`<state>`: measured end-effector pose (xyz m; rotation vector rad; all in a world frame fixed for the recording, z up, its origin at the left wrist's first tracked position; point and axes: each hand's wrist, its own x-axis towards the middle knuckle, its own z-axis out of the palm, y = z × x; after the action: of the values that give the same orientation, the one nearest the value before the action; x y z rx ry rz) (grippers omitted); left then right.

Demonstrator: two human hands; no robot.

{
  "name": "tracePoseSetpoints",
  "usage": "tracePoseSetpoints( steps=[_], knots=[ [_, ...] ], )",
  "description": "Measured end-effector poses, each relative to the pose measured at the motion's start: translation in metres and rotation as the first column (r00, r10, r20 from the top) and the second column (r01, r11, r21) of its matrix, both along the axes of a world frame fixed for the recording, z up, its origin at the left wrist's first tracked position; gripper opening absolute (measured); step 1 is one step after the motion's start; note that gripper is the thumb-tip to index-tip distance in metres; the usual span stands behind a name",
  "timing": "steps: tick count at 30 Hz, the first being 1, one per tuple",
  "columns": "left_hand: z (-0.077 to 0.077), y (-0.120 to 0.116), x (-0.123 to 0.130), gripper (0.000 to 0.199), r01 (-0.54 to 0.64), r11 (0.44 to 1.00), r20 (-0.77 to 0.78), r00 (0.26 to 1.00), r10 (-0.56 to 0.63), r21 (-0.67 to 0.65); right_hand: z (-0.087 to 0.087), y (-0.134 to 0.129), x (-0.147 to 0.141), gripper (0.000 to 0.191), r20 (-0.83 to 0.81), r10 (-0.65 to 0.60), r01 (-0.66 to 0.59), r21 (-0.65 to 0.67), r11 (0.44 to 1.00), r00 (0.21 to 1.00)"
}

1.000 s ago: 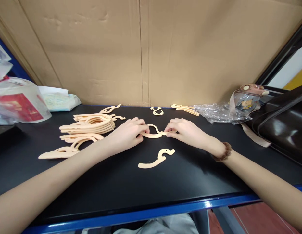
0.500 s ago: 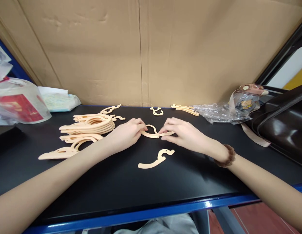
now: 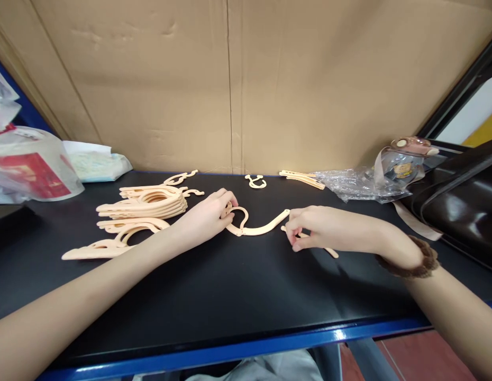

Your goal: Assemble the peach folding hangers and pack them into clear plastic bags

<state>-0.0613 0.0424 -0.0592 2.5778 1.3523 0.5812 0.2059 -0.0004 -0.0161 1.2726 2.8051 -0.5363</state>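
My left hand (image 3: 208, 216) pinches the end of a peach plastic hanger part (image 3: 263, 230). A curved hoop rises from this part beside the fingers, and a long bowed arm stretches right to a tip near my right hand (image 3: 315, 225). My right hand is closed on a separate peach hanger piece (image 3: 331, 253). One straight end of that piece shows below the hand, and a small tip pokes out on its left; the palm covers the middle. To the left lies a stack of peach hangers (image 3: 151, 203), with more hanger pieces (image 3: 99, 250) in front of it, partly behind my left forearm.
At the back are a small hook-like part (image 3: 257, 183) and long slats (image 3: 301, 178) beside crumpled clear plastic (image 3: 349, 183). A clear bottle (image 3: 402, 164) and a dark bag (image 3: 460, 201) stand right. A plastic bag (image 3: 35, 164) and tissue pack (image 3: 97, 163) sit left. Cardboard (image 3: 170, 79) walls the back.
My right hand has left the part in my left hand and picked up the loose hanger piece from the front, carrying it right. The part's arm now extends out to the right.
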Motion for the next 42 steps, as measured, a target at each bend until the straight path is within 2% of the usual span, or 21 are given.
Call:
tracePoseSetpoints(
  steps=[1, 4, 7, 9, 12, 16, 19, 22, 25, 27, 31, 35, 38, 42],
  knots=[
    [-0.001, 0.001, -0.001, 0.021, 0.019, 1.0, 0.019, 1.0, -0.019, -0.015, -0.001, 0.005, 0.005, 0.007, 0.01, -0.019, 0.019, 0.008, 1.0, 1.0],
    [-0.005, 0.003, -0.002, 0.042, 0.066, 0.997, 0.045, 0.997, -0.064, -0.048, -0.006, 0.018, 0.019, 0.01, 0.006, -0.073, 0.073, 0.042, 0.996, 0.997],
    [-0.007, 0.001, -0.001, 0.054, 0.077, 0.995, 0.041, 0.996, -0.074, -0.059, -0.008, 0.028, 0.028, 0.013, 0.008, -0.056, 0.055, 0.092, 0.994, 0.998],
    [-0.005, -0.003, 0.002, 0.05, 0.07, 0.997, 0.028, 0.997, -0.07, -0.014, -0.009, 0.032, 0.029, 0.014, 0.013, -0.036, 0.034, 0.119, 0.992, 0.999],
    [-0.001, -0.016, 0.013, 0.029, 0.082, 0.99, -0.001, 0.997, -0.083, 0.117, -0.01, 0.035, 0.027, 0.011, -0.013, -0.026, 0.027, 0.113, 0.993, 1.0],
    [0.002, -0.033, 0.03, 0.034, 0.143, 0.976, -0.088, 0.988, -0.13, 0.164, -0.011, 0.035, 0.023, 0.005, -0.067, -0.024, 0.03, 0.075, 0.997, 0.997],
    [0.002, -0.039, 0.037, 0.027, 0.207, 0.968, -0.165, 0.969, -0.182, 0.144, -0.008, 0.037, 0.023, 0.007, -0.109, -0.02, 0.023, 0.02, 1.0, 0.994],
    [0.002, -0.041, 0.037, 0.018, 0.226, 0.968, -0.168, 0.964, -0.205, 0.112, -0.002, 0.038, 0.025, 0.016, -0.137, -0.052, 0.06, 0.054, 0.997, 0.989],
    [0.004, -0.043, 0.039, 0.022, 0.212, 0.974, -0.124, 0.972, -0.201, 0.082, 0.0, 0.039, 0.024, 0.026, -0.136, -0.087, 0.104, 0.122, 0.987, 0.987],
    [0.005, -0.046, 0.042, 0.026, 0.208, 0.976, -0.115, 0.973, -0.2, 0.07, -0.003, 0.038, 0.023, 0.031, -0.109, -0.065, 0.079, 0.128, 0.989, 0.992],
    [0.004, -0.052, 0.047, 0.018, 0.221, 0.974, -0.125, 0.969, -0.215, 0.04, -0.01, 0.038, 0.018, 0.02, -0.076, -0.009, 0.018, 0.121, 0.993, 0.997],
    [0.0, -0.053, 0.047, 0.013, 0.257, 0.965, -0.007, 0.966, -0.258, -0.057, -0.011, 0.037, 0.015, 0.017, -0.091, -0.009, 0.023, 0.154, 0.988, 0.996],
    [-0.002, -0.05, 0.045, 0.014, 0.246, 0.961, 0.078, 0.968, -0.238, -0.125, -0.011, 0.037, 0.016, 0.02, -0.085, -0.016, 0.03, 0.155, 0.987, 0.996],
    [-0.002, -0.046, 0.042, 0.017, 0.234, 0.952, 0.116, 0.97, -0.214, -0.197, -0.012, 0.039, 0.016, 0.017, -0.083, -0.012, 0.023, 0.13, 0.991, 0.996]
  ],
)
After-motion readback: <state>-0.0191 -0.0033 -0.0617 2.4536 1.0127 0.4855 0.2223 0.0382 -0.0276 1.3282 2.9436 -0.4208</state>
